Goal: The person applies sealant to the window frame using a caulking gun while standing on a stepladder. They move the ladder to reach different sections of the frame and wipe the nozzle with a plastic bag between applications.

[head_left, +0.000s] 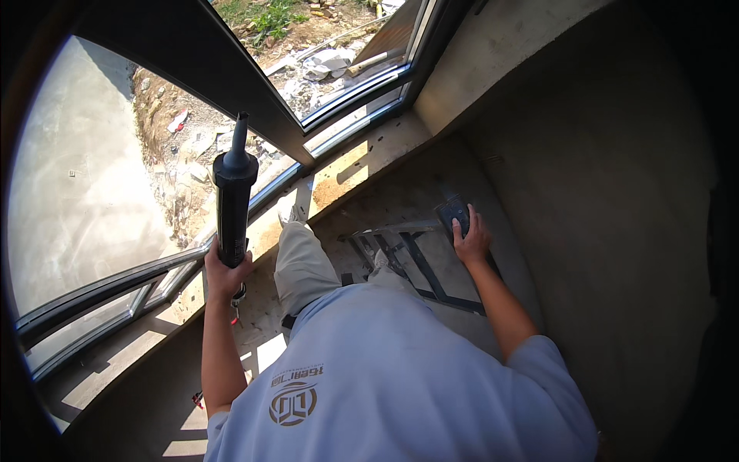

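Note:
My left hand (225,273) grips a black caulking gun (233,192) and holds it upright, its nozzle pointing up toward the dark window mullion (223,81). My right hand (471,239) rests on the top of a dark metal stepladder (419,262), fingers curled over its top plate. My light trouser leg (302,262) reaches toward the sill, with the shoe (292,212) planted on the ledge. My pale shirt fills the lower middle.
A large curved window (92,177) with dark frames runs along the left and top; rubble and bare ground lie outside. A sunlit concrete sill (346,169) runs below it. A bare plaster wall (616,192) rises at the right.

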`<state>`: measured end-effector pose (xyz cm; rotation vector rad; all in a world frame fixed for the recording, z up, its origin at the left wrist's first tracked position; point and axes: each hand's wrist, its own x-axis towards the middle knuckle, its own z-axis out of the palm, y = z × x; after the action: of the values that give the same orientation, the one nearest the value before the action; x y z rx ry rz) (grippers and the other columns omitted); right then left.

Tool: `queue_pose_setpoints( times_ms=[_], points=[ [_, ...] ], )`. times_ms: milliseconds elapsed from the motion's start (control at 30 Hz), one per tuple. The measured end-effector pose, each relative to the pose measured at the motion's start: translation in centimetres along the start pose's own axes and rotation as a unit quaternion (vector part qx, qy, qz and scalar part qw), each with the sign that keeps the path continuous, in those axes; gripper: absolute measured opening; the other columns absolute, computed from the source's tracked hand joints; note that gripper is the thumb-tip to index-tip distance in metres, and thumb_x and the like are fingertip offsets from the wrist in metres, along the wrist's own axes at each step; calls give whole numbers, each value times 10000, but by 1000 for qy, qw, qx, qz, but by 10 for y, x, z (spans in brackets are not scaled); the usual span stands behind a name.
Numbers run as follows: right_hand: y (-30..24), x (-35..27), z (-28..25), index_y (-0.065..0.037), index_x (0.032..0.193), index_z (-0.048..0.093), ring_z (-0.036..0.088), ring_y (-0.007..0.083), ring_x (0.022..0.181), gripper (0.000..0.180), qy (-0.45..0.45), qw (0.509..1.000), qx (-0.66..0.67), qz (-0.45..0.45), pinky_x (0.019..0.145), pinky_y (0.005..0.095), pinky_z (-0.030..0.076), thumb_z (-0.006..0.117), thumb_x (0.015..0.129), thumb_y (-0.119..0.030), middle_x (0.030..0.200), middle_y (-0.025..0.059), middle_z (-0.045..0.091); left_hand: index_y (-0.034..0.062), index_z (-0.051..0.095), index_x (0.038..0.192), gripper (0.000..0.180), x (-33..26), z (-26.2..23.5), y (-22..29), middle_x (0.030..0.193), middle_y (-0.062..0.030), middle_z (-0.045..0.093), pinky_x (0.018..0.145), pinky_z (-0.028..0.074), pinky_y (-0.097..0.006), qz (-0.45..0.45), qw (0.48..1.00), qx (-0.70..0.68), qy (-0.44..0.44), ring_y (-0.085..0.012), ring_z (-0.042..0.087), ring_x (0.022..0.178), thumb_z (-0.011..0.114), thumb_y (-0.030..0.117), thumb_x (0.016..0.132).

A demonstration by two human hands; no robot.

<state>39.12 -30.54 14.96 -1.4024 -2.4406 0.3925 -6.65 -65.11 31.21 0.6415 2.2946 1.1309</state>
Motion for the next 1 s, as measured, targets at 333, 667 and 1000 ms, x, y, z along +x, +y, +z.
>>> queue_pose_setpoints(
  times_ms=[333,667,1000],
  points=[
    [4,-4,5,-58,1429,543,636,420,1144,612,29,999,26,-15,941,491,526,674,955,-424,1292,195,636,27,610,1088,337,4,-5,63,852,-23,655,690,520,-270,128,990,-36,38,-102,626,746,830,95,842],
    [15,-3,15,-65,1462,513,524,382,1302,729,84,990,56,-95,1067,481,455,701,914,-506,1454,149,534,-21,541,1227,368,-37,-10,196,915,-103,657,750,529,-333,286,931,-222,55,-196,662,795,704,93,918],
    [-16,16,-36,-7,1608,278,425,437,1409,1053,158,946,137,-249,1166,535,348,827,837,-468,1573,257,393,-29,535,1158,306,-49,77,261,869,-155,642,710,567,-393,297,811,-500,-54,-256,676,755,657,77,899]
  ],
)
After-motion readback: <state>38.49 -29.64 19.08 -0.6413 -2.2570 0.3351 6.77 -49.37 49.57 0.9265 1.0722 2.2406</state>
